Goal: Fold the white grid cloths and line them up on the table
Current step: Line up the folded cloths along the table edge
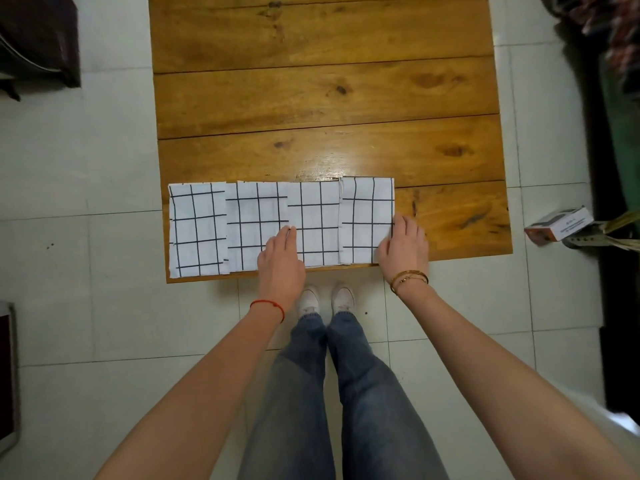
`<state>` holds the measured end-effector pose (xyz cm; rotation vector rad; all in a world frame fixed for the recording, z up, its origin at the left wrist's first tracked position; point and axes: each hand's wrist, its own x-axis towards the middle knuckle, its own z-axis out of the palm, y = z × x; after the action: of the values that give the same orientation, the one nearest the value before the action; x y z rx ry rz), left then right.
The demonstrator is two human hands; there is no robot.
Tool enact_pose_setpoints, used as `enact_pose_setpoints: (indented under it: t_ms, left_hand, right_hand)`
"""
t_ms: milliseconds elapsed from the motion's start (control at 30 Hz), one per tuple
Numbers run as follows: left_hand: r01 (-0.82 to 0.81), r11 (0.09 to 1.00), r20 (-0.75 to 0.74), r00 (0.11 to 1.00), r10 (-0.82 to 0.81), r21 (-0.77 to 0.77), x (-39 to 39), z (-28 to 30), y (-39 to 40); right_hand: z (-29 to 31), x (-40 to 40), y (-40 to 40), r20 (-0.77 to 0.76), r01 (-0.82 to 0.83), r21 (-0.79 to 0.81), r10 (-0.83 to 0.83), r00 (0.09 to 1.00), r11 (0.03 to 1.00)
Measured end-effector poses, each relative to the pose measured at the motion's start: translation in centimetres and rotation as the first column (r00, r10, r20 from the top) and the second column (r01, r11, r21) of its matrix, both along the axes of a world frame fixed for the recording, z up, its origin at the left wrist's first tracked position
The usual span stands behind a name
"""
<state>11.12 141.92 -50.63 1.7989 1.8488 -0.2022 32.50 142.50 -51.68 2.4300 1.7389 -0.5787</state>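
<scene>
Several folded white cloths with black grid lines lie side by side in a row along the near edge of the wooden table (322,98). The leftmost cloth (197,230) sits at the table's near left corner; the rightmost cloth (367,220) ends the row near the middle right. My left hand (280,258) lies flat, fingers together, on the seam between the second cloth (256,220) and the third cloth (318,220). My right hand (403,244) rests flat against the right edge of the rightmost cloth, thumb side touching it. Neither hand grips anything.
The far planks of the table and its near right corner (467,220) are bare wood. A small cardboard box (557,225) lies on the tiled floor to the right. Dark objects stand at the left (38,39) and right edges. My legs and white shoes (325,299) are below the table edge.
</scene>
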Motion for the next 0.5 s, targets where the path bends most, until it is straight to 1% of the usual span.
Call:
enact_pose_setpoints:
  t_ms: [67,133,233,367,500]
  left_hand:
    - [0.001,1.000,-0.004,1.000,-0.001,-0.004,0.07,0.04,0.03]
    - [0.002,1.000,-0.012,1.000,-0.002,-0.005,0.10,0.06,0.03]
    - [-0.005,1.000,-0.020,1.000,0.005,-0.010,0.14,0.14,-0.03]
    - [0.007,1.000,-0.031,0.999,-0.008,-0.007,0.12,0.19,-0.29]
    - [0.006,1.000,-0.030,1.000,-0.006,-0.008,0.09,0.13,-0.38]
  right_hand:
    - [0.34,0.16,0.09,0.006,-0.020,0.023,0.020,1.000,1.000]
    - [0.58,0.18,0.08,0.011,-0.078,0.048,0.078,0.997,0.996]
    - [0.49,0.06,0.08,0.000,-0.160,0.031,0.160,0.987,0.987]
    - [0.15,0.08,-0.02,-0.027,-0.164,-0.040,0.163,0.986,0.986]
    - [0.14,0.33,-0.13,-0.035,-0.174,-0.033,0.173,0.984,0.984]
